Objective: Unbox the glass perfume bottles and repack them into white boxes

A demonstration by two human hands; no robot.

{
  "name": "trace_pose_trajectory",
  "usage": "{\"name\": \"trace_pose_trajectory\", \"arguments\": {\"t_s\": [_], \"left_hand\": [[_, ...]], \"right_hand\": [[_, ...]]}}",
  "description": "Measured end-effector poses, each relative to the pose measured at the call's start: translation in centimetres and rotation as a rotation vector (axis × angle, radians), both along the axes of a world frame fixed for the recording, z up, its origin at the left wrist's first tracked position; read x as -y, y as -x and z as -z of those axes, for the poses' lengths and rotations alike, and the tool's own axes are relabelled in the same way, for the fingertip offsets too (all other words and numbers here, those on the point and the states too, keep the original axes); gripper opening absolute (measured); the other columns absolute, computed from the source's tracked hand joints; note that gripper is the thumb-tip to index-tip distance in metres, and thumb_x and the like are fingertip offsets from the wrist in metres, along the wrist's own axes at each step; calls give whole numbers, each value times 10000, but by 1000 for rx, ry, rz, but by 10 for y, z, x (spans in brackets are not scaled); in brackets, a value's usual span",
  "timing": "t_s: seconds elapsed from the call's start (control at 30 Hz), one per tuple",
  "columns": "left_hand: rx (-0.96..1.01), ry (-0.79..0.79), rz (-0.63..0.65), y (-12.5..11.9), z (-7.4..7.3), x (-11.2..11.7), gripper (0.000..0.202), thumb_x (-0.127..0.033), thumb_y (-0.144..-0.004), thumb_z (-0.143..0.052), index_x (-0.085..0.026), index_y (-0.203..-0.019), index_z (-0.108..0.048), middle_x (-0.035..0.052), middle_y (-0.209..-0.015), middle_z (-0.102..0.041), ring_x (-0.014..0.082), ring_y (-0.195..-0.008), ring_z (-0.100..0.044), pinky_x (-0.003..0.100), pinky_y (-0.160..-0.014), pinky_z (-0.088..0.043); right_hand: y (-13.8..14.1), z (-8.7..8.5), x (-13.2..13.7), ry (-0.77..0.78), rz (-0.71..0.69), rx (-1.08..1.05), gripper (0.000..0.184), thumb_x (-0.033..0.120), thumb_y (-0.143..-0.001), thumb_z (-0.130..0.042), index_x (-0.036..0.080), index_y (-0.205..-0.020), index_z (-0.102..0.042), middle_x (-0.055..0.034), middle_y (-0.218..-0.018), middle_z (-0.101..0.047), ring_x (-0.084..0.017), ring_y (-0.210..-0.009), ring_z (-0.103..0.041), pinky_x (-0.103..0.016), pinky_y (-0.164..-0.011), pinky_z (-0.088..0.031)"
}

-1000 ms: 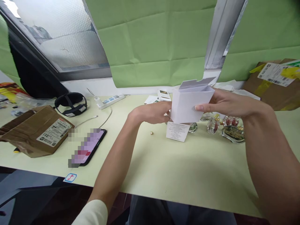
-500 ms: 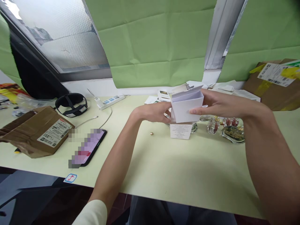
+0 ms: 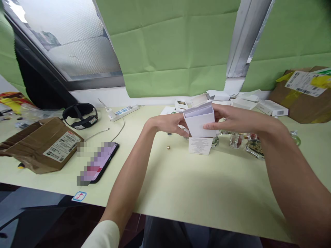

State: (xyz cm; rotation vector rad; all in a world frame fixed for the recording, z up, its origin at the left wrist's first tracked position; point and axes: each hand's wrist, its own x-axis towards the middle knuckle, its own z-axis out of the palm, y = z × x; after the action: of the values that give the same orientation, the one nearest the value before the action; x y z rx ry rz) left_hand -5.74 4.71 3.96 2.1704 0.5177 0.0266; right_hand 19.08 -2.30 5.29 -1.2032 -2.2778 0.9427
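Note:
My right hand (image 3: 224, 117) grips an upright white cardboard box (image 3: 199, 124), thumb across its front and fingers round behind. The top of this box is open, with its flap raised. Directly below it a white panel printed with small text (image 3: 200, 146) shows above the table. My left hand (image 3: 172, 124) is closed at the left side of the box, fingers curled; its fingertips are partly hidden, and I cannot tell whether they grip the upper box or the printed part. A small gold cap (image 3: 168, 147) lies on the table in front of my left hand.
Several glass bottles (image 3: 236, 140) stand right of the box, partly behind my right arm. White boxes (image 3: 271, 107) lie along the back wall. Brown cartons (image 3: 55, 148) sit left and right. A phone (image 3: 102, 163), a headset (image 3: 80, 116) and a power strip (image 3: 126, 112) are left.
The white box and my right hand have moved left and slightly down, and the box is turned a little. My left hand has stayed nearly in place.

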Motion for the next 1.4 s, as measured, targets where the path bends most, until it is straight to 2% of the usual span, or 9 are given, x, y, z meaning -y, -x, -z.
{"name": "trace_pose_trajectory", "arguments": {"t_s": [0.13, 0.23, 0.43, 0.53, 0.63, 0.77, 0.97, 1.17, 1.4], "left_hand": [[-12, -12, 7, 1, 2, -3, 523, -291, -810, -675, -267, -1316, -549, 57, -1328, -629, 211, -1227, -589, 370, -1010, -500], [-12, 15, -15, 2, 2, -3, 521, -293, -795, -695, -269, -1300, -573, 53, -1312, -642, 218, -1220, -595, 375, -1004, -505], [31, 62, 1, 0, 0, 0, 542, -249, -783, -701, -289, -1309, -575, 42, -1316, -639, 203, -1197, -609, 384, -1018, -504], [32, 43, 10, -2, -1, 2, 547, -234, -793, -684, -286, -1324, -562, 40, -1337, -624, 194, -1193, -610, 380, -1028, -499], [12, 23, -5, -2, -3, 3, 552, -239, -795, -676, -286, -1331, -553, 38, -1352, -613, 195, -1209, -599, 377, -1030, -496], [15, 13, -5, -2, -4, 4, 559, -260, -802, -670, -300, -1344, -540, 36, -1366, -598, 207, -1208, -597, 384, -1022, -496], [-3, 5, -4, -1, -1, 1, 616, -298, -795, -680, -313, -1381, -491, 34, -1386, -572, 224, -1210, -590, 373, -996, -497], [-28, -35, -21, 0, 1, -1, 641, -358, -789, -691, -311, -1388, -468, 50, -1396, -559, 233, -1200, -591, 348, -946, -501], [-24, -55, 8, -1, -2, 1, 628, -343, -812, -672, -308, -1403, -465, 50, -1449, -510, 236, -1251, -559, 372, -1017, -469]], "right_hand": [[0, -1, -1, 7, 49, -5, 592, 393, -786, -688, 379, -1356, -529, -20, -1238, -687, -299, -1005, -660, -411, -710, -554], [-2, -1, -2, -2, 83, 54, 519, 388, -762, -701, 334, -1268, -603, -34, -1167, -712, -291, -944, -672, -395, -683, -550], [-4, 0, -1, 13, 42, 137, 407, 435, -723, -716, 307, -1110, -701, -22, -991, -746, -273, -850, -678, -385, -675, -534], [-5, 1, 1, 40, 53, 160, 440, 471, -703, -732, 291, -1103, -704, -30, -971, -749, -269, -818, -675, -375, -650, -526], [-7, 0, 1, 58, 50, 173, 524, 510, -708, -731, 309, -1186, -659, -34, -1080, -732, -273, -857, -667, -351, -620, -509], [-8, -4, 1, -99, 127, 157, 441, 570, -797, -651, 320, -1160, -652, -35, -1145, -692, -255, -913, -632, -333, -666, -475], [-2, -8, 0, -206, 133, 143, 411, 649, -823, -593, 284, -967, -713, -29, -939, -699, -209, -779, -575, -321, -626, -390], [0, -3, -5, -230, 99, 133, 399, 628, -811, -613, 291, -993, -720, -44, -1113, -678, -235, -903, -608, -347, -713, -435], [2, 7, -14, -294, 5, 177, 311, 533, -854, -590, 283, -946, -749, -44, -1297, -612, -261, -1079, -592, -367, -822, -452]]}}
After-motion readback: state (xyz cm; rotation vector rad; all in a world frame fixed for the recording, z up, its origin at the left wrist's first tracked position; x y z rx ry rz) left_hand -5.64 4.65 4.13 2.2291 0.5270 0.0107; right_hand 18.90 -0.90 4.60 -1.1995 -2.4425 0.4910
